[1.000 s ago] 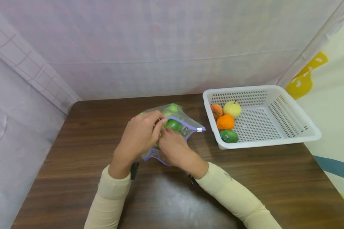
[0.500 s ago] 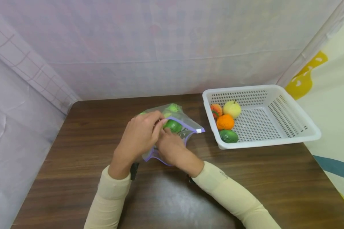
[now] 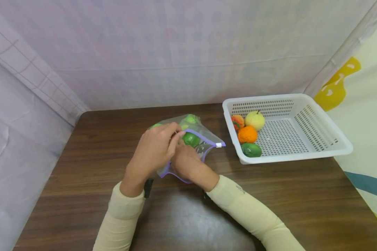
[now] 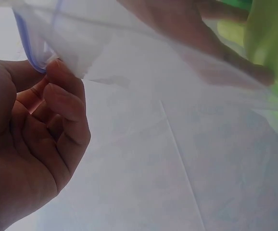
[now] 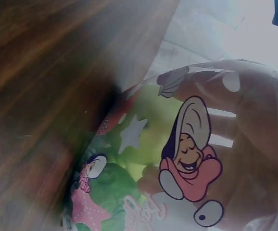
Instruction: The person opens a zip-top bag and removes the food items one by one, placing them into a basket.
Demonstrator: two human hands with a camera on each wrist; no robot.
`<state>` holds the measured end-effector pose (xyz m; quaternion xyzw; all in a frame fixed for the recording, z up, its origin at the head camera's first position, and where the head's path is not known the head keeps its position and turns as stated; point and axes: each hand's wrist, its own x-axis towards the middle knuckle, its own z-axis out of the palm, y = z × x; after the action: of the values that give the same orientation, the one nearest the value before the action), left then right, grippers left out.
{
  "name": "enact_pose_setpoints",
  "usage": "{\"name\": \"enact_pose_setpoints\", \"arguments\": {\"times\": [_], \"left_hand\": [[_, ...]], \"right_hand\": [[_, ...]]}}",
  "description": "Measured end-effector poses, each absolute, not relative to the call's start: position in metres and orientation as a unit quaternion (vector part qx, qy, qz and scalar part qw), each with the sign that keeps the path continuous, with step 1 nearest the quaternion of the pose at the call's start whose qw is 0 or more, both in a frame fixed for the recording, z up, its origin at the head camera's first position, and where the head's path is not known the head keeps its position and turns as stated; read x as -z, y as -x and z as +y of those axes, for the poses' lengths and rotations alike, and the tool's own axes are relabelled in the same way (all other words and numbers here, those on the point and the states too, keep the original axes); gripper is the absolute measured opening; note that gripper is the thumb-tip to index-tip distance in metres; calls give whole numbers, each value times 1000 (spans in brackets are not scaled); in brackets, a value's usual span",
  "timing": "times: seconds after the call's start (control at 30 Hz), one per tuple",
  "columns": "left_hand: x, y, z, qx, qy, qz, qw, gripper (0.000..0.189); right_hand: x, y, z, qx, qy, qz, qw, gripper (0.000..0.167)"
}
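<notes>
My left hand (image 3: 154,146) pinches the purple zip rim of a clear zip bag (image 3: 207,134) between thumb and fingertips; the left wrist view shows the pinched rim (image 4: 35,60) close up. My right hand (image 3: 188,162) reaches through the bag's mouth. Its fingers (image 4: 235,62) show blurred through the plastic, right at a yellow-green fruit (image 4: 269,38); whether they grip it I cannot tell. A dark green round fruit (image 3: 191,139) lies inside beside the hand, with bright green produce (image 3: 191,119) at the bag's far end. Cartoon figures (image 5: 189,149) are printed on the bag.
A white perforated basket (image 3: 304,157) stands to the right on the brown wooden table (image 3: 91,167). Along its left side sit a pear (image 3: 254,120), an orange (image 3: 247,134), a red-orange fruit (image 3: 237,122) and a dark green fruit (image 3: 251,150). A pale curtain (image 3: 188,69) hangs behind.
My right hand and forearm have shifted slightly left at the bag's mouth, and more of the dark green fruit shows. My left hand keeps its pinch on the rim.
</notes>
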<state>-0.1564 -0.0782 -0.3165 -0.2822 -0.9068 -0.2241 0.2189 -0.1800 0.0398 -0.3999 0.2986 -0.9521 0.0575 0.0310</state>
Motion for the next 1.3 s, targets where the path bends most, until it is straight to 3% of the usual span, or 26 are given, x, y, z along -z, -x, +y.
{"name": "enact_pose_setpoints", "arguments": {"times": [0.17,0.4,0.63,1.03,1.3], "left_hand": [[315,156,-78,225,285,-906,218,17],[315,156,-78,226,285,-906,216,17],[315,157,-77,222,279,-909,216,17],[315,157,-78,223,279,-909,217,17],[316,157,-79,221,279,-909,218,18]], "right_hand": [[404,184,39,-74,-290,-954,36,62],[408,192,36,-82,-272,-958,38,54],[412,198,36,-54,-277,-958,53,64],[413,201,33,-79,-250,-965,9,57],[412,200,37,-65,-286,-956,10,71]]}}
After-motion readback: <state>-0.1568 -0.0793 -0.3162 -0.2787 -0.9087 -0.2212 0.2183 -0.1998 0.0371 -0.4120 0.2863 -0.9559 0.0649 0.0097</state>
